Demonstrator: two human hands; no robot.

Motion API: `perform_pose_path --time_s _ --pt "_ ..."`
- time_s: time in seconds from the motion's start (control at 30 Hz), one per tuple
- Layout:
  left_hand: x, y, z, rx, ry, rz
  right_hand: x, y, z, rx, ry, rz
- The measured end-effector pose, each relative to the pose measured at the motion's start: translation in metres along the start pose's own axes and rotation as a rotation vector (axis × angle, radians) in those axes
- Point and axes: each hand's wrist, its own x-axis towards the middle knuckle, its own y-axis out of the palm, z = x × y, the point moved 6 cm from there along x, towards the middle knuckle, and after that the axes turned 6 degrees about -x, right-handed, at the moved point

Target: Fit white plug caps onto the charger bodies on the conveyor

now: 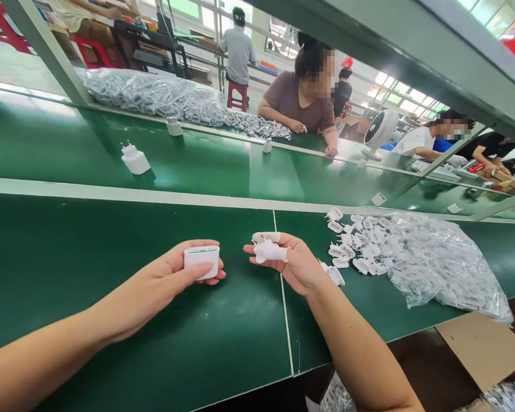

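My left hand (186, 269) is closed around a white charger housing (201, 257), thumb across its front and fingers behind. A thin green edge shows inside the housing's open top. To the right, my right hand (289, 260) has white coverings on its thumb and index finger. Its fingertips pinch a small white piece (261, 250), apparently a plug end piece like those in the nearby pile; the white coverings blend with it, so its outline is partly unclear. The two hands are apart, above the green work surface (223, 343).
Loose white plug pieces (347, 246) spill from a clear plastic bag (446, 263) at right. Beyond a pale divider (154, 194), white chargers (135, 159) stand on a green belt (206, 166). A co-worker (302, 97) sits opposite, near another bag (150, 94). Cardboard (484, 349) lies below right.
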Motion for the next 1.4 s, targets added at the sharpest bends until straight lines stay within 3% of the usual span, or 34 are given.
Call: perform_pose_path --time_s 0.1,0.27,0.37,0.6,0.87,1.13,1.4 --pt "-0.020 0.006 0.011 0.011 0.027 -0.038 -0.001 0.003 -0.005 -0.088 -0.001 -0.048" --pt "-0.016 0.017 0.023 0.143 0.062 0.055 -0.001 0.011 -0.016 -0.133 0.031 -0.101" --pt "-0.014 0.014 0.028 0.194 0.088 0.097 -0.006 0.019 -0.023 -0.244 0.038 -0.090" --pt "-0.016 0.003 0.026 0.271 0.167 0.088 -0.023 0.027 -0.016 -0.612 -0.265 -0.182" --pt "-0.014 0.001 0.029 0.229 0.235 0.080 -0.032 0.043 0.004 -0.674 -0.600 0.011" --pt "-0.020 0.001 0.021 0.326 0.220 0.131 -0.037 0.039 -0.002 -0.816 -0.621 -0.056" --pt "-0.023 0.007 0.023 0.362 0.266 0.208 -0.041 0.051 0.000 -0.905 -0.674 0.025"
